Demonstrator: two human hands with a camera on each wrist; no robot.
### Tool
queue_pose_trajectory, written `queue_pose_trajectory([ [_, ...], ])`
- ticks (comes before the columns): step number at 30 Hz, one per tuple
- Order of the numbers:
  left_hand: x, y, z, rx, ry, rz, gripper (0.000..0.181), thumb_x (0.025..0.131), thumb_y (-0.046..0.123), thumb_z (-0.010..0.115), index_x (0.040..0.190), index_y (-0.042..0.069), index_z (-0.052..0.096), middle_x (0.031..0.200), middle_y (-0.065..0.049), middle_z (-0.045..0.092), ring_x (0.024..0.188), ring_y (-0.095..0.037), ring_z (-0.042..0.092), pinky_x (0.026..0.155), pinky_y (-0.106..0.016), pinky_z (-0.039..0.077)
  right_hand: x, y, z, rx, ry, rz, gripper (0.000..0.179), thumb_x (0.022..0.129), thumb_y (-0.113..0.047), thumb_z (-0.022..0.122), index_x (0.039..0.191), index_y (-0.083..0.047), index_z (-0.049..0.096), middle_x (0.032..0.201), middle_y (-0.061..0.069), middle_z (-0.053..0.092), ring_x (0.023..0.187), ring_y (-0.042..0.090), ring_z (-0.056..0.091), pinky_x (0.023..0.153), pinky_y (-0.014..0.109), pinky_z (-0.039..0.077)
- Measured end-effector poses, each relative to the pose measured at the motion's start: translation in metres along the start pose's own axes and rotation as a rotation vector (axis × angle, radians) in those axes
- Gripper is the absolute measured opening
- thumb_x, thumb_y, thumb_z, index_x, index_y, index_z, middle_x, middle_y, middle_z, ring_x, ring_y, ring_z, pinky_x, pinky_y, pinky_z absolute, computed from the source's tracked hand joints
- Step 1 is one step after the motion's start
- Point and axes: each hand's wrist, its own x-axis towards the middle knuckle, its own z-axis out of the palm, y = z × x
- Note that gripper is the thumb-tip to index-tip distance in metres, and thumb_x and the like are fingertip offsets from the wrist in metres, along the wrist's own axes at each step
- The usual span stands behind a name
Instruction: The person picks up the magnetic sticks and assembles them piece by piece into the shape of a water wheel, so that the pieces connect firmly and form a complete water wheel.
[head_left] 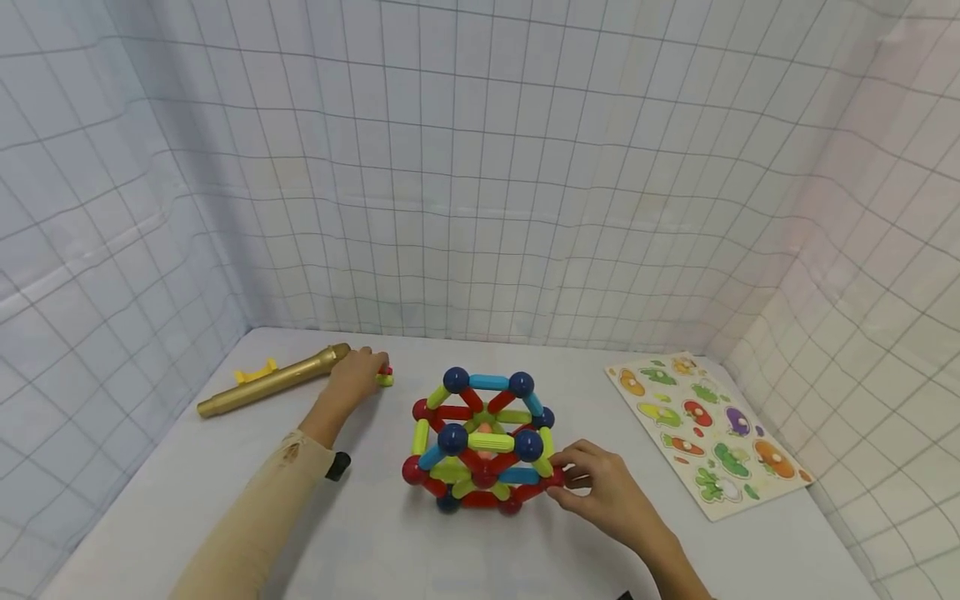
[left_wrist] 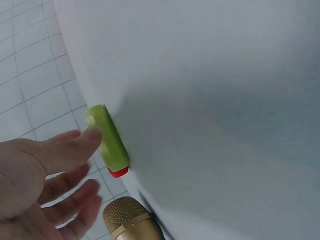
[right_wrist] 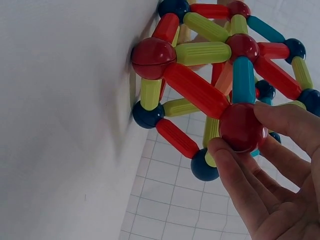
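Observation:
On the table stands a structure of coloured rods and balls (head_left: pixel 491 442), with red and navy balls joined by red, green and blue rods. My right hand (head_left: pixel 611 500) is at its right side, where thumb and fingertips pinch a red ball (right_wrist: pixel 243 128) at a lower corner. Far left, my left hand (head_left: pixel 357 377) reaches to a loose green rod (left_wrist: pixel 108 137), its thumb overlapping the rod in the left wrist view and the other fingers loosely bent. A red piece (left_wrist: pixel 118 172) shows beneath the green rod.
Beside the left hand lies a gold toy microphone (head_left: pixel 273 383), a yellow piece (head_left: pixel 256 372) behind it. A vegetable puzzle board (head_left: pixel 705 429) lies at the right. A black object (head_left: pixel 339 466) is by the left sleeve. Grid-patterned sheets (head_left: pixel 495 175) surround the table.

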Motion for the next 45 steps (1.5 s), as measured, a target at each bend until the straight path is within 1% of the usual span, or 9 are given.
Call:
queue_pose_trajectory([
  [3, 0.003, 0.0, 0.003, 0.017, 0.031, 0.039, 0.02, 0.083, 0.001, 0.07, 0.101, 0.008, 0.069, 0.099, -0.016, 0.064, 0.094, -0.037, 0.062, 0.077, -0.048, 0.054, -0.001, 0.001, 0.001, -0.001, -0.006, 0.003, 0.025, 0.082, -0.02, 0.078, 0.104, -0.013, 0.07, 0.099, -0.002, 0.065, 0.083, 0.007, 0.069, 0.073, 0.024, 0.059],
  [8, 0.006, 0.001, 0.005, 0.023, -0.042, 0.027, 0.02, 0.084, 0.007, 0.072, 0.104, 0.007, 0.069, 0.106, -0.014, 0.068, 0.1, -0.034, 0.064, 0.082, -0.048, 0.053, -0.001, 0.002, 0.001, -0.005, -0.016, 0.013, 0.025, 0.082, -0.019, 0.077, 0.106, -0.014, 0.069, 0.1, -0.003, 0.065, 0.084, 0.008, 0.069, 0.073, 0.024, 0.059],
  [15, -0.003, 0.006, 0.0, -0.139, -0.112, -0.001, 0.035, 0.09, 0.013, 0.064, 0.123, 0.002, 0.064, 0.121, -0.022, 0.065, 0.107, -0.037, 0.063, 0.085, -0.047, 0.053, -0.002, 0.002, -0.002, -0.018, 0.002, 0.022, 0.026, 0.081, -0.016, 0.078, 0.106, -0.014, 0.069, 0.1, -0.002, 0.065, 0.085, 0.011, 0.07, 0.074, 0.026, 0.059],
  [18, -0.02, 0.01, -0.009, -0.401, -0.076, -0.019, 0.042, 0.091, 0.021, 0.064, 0.127, -0.001, 0.062, 0.122, -0.023, 0.065, 0.107, -0.036, 0.064, 0.088, -0.047, 0.053, -0.002, 0.002, -0.002, -0.021, 0.007, 0.013, 0.026, 0.081, -0.016, 0.078, 0.105, -0.013, 0.069, 0.1, -0.002, 0.065, 0.085, 0.011, 0.07, 0.073, 0.025, 0.059],
  [22, -0.051, 0.027, -0.028, -0.942, -0.067, -0.075, 0.054, 0.094, 0.034, 0.064, 0.133, -0.002, 0.056, 0.122, -0.017, 0.066, 0.108, -0.025, 0.065, 0.101, -0.047, 0.048, -0.001, 0.003, -0.001, -0.026, -0.004, 0.016, 0.025, 0.082, -0.017, 0.078, 0.105, -0.014, 0.069, 0.1, -0.003, 0.064, 0.085, 0.01, 0.07, 0.074, 0.024, 0.058],
  [27, -0.085, 0.063, -0.05, -1.531, -0.174, -0.082, 0.061, 0.098, 0.024, 0.059, 0.143, -0.008, 0.034, 0.111, 0.0, 0.064, 0.101, -0.008, 0.066, 0.096, -0.026, 0.052, -0.001, 0.002, -0.003, -0.032, -0.003, 0.027, 0.026, 0.082, -0.018, 0.078, 0.106, -0.014, 0.069, 0.1, -0.003, 0.064, 0.085, 0.01, 0.07, 0.074, 0.024, 0.058],
  [31, -0.103, 0.085, -0.055, -1.839, -0.242, -0.209, 0.058, 0.099, 0.017, 0.057, 0.145, -0.005, 0.031, 0.105, 0.004, 0.069, 0.1, -0.008, 0.068, 0.091, -0.023, 0.054, 0.001, 0.001, -0.002, -0.031, -0.005, 0.008, 0.026, 0.083, -0.021, 0.077, 0.106, -0.013, 0.069, 0.1, -0.002, 0.064, 0.086, 0.011, 0.07, 0.074, 0.024, 0.058],
  [34, -0.109, 0.095, -0.053, -1.894, -0.253, -0.262, 0.053, 0.098, 0.016, 0.059, 0.142, -0.003, 0.037, 0.103, 0.004, 0.071, 0.099, -0.009, 0.069, 0.089, -0.023, 0.054, 0.002, 0.001, -0.002, -0.03, -0.009, -0.001, 0.026, 0.083, -0.022, 0.077, 0.106, -0.012, 0.069, 0.1, -0.001, 0.065, 0.086, 0.012, 0.07, 0.074, 0.025, 0.059],
  [45, -0.113, 0.105, -0.048, -1.796, -0.302, -0.278, 0.059, 0.097, 0.021, 0.059, 0.144, -0.008, 0.037, 0.105, 0.001, 0.07, 0.097, -0.011, 0.069, 0.089, -0.026, 0.055, 0.0, 0.001, -0.001, -0.032, -0.014, 0.005, 0.025, 0.083, -0.02, 0.077, 0.106, -0.013, 0.069, 0.1, 0.0, 0.064, 0.087, 0.012, 0.07, 0.075, 0.025, 0.058],
])
